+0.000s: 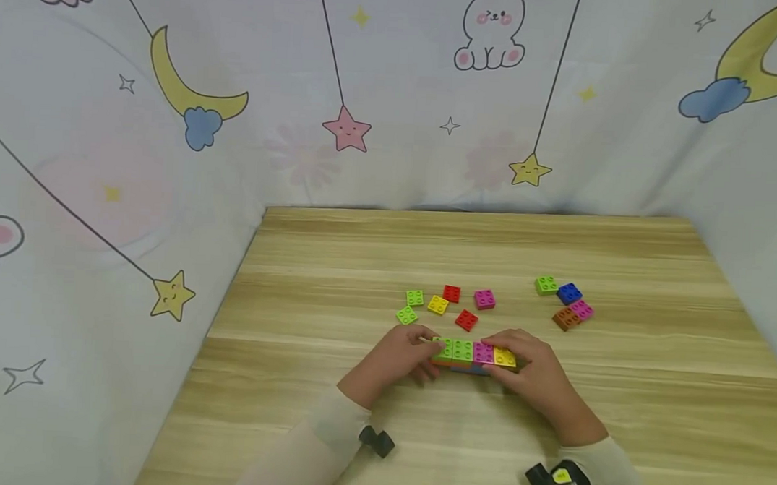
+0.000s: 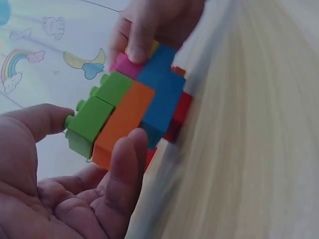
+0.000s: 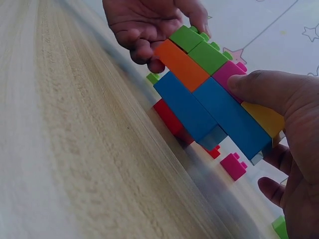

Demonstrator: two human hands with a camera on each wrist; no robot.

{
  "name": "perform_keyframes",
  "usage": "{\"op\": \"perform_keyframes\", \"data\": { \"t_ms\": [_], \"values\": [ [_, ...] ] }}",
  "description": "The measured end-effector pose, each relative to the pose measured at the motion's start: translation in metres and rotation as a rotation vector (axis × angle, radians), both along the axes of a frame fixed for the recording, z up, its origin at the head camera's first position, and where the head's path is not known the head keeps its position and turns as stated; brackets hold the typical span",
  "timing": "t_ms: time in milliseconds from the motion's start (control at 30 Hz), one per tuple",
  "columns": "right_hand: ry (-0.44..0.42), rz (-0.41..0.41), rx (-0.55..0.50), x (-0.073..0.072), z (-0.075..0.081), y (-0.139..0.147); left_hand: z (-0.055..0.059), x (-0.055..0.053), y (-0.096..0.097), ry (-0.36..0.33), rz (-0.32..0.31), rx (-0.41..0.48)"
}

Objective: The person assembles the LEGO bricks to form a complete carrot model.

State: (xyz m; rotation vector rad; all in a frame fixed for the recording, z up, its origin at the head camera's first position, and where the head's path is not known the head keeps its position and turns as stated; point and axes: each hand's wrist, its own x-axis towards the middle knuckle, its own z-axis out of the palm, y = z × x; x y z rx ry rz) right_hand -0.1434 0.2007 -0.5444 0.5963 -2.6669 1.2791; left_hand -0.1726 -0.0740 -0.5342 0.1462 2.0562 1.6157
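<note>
A stacked toy brick structure (image 1: 462, 351) stands on the table between the two hands. Its top row runs green, green, pink and yellow from left to right. Below that row sit an orange brick (image 3: 182, 64) and a blue brick (image 3: 232, 117); another blue brick (image 3: 185, 107) and a red brick (image 3: 167, 117) lie lower. My left hand (image 1: 402, 355) holds the left end, with fingertips at the green bricks and the orange one. At the other end my right hand (image 1: 531, 364) grips the pink and yellow bricks, its thumb pressed to the pink brick's side.
Behind the structure lie loose bricks: two light green, a yellow (image 1: 438, 305), two red and a pink (image 1: 484, 299). Farther right is a group with green (image 1: 546, 285), blue, pink and brown bricks. A printed cloth (image 1: 404, 178) borders the wooden table (image 1: 335, 269).
</note>
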Motion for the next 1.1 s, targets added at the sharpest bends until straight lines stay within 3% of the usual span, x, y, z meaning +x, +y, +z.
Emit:
{"op": "perform_keyframes", "data": {
  "t_ms": [100,267,1100],
  "values": [
    [0.01,0.003,-0.005,0.0001,-0.0007,-0.0006,-0.0002,-0.0005,0.0025,-0.117,0.052,0.09],
    [0.021,0.011,-0.019,0.0006,-0.0016,-0.0014,-0.0008,-0.0003,0.0043,-0.169,0.094,0.165],
    [0.019,0.012,-0.019,0.0002,-0.0032,-0.0019,-0.0065,-0.0005,0.0033,-0.133,0.096,0.185]
  ]
}}
